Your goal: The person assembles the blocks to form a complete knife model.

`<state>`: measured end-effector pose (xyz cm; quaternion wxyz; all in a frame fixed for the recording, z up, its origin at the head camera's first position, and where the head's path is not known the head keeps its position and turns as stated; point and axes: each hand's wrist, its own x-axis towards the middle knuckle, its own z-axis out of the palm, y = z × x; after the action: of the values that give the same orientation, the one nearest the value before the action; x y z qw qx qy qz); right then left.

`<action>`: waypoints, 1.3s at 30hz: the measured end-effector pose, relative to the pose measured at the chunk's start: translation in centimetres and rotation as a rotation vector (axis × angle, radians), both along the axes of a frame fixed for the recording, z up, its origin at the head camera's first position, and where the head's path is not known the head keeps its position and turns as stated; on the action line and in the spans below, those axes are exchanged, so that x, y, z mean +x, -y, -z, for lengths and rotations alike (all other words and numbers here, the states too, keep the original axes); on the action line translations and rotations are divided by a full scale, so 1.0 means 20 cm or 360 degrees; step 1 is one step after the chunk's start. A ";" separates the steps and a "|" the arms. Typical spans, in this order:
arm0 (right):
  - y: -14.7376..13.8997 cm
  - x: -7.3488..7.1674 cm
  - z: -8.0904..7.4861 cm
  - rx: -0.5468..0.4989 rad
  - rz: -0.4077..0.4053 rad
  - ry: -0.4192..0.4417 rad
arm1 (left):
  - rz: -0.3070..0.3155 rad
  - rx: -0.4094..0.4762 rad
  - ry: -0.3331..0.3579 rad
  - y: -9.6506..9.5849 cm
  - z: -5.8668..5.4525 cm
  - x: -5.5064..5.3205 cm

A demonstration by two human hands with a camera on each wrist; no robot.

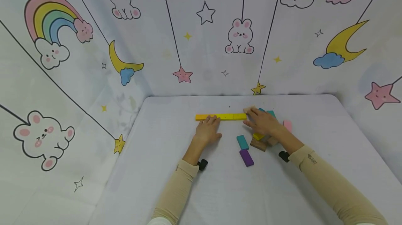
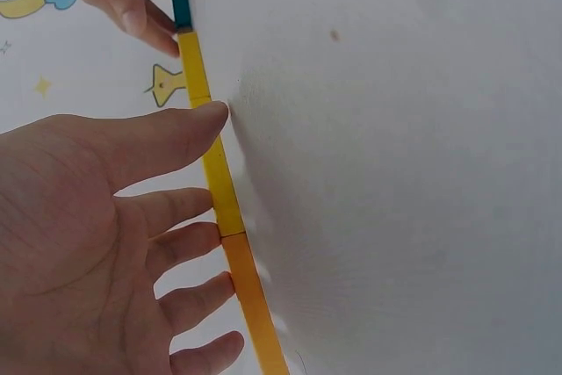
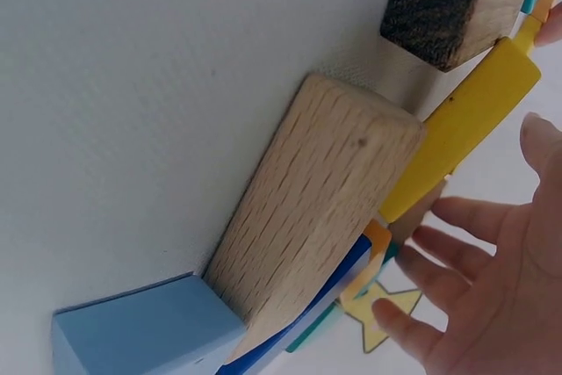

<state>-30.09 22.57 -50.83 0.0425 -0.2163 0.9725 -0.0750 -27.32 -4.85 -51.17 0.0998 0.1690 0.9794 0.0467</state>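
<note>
A straight row of yellow blocks (image 1: 232, 117) and orange blocks (image 1: 201, 117) lies near the back of the table. My left hand (image 1: 208, 131) has its fingers stretched to the row; in the left wrist view its fingertips touch the near blocks' side, thumb spread apart. My right hand (image 1: 263, 123) reaches over a loose cluster at the row's right end. Its fingertips are at a pale wooden block (image 1: 250, 109), the fingers loosely extended and the thumb apart. Beneath and around that hand lie a yellow block (image 1: 258, 136), a brown wooden block (image 1: 258, 144) and teal blocks (image 1: 271, 113).
A teal block (image 1: 242, 142) and a purple block (image 1: 246, 157) lie end to end in front of the cluster. To the right is a pink block (image 1: 287, 125). In the right wrist view, a light blue block (image 3: 145, 327) sits by a wooden block (image 3: 320, 208).
</note>
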 end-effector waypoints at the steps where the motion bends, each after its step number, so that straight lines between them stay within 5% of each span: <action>1: 0.00 0.00 0.00 0.0008 0.0004 -0.0002 | -0.0001 0.0000 -0.0001 0.00 0.00 0.00; 39: -0.02 0.14 -0.02 0.0069 -0.0011 -0.0032 | -0.0003 -0.0035 0.0036 0.00 0.06 -0.05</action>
<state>-27.38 22.88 -50.37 0.0377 -0.2195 0.9735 -0.0516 -28.38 -4.78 -52.34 0.1126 0.1666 0.9788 0.0380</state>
